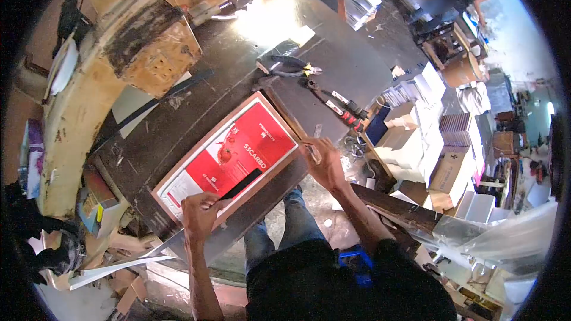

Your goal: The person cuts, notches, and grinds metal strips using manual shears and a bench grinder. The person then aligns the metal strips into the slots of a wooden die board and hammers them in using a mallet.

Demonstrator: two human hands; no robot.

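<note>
Two hands (321,163), red-white printed sheet (241,142)

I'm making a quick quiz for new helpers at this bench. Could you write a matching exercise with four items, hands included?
1. printed sheet
2. pliers
3. left hand
4. right hand

A. at the sheet's right-hand corner
B. near the bright light
C. mostly red and white
D. by the sheet's white end

Pairs: 1-C, 2-B, 3-D, 4-A
</note>
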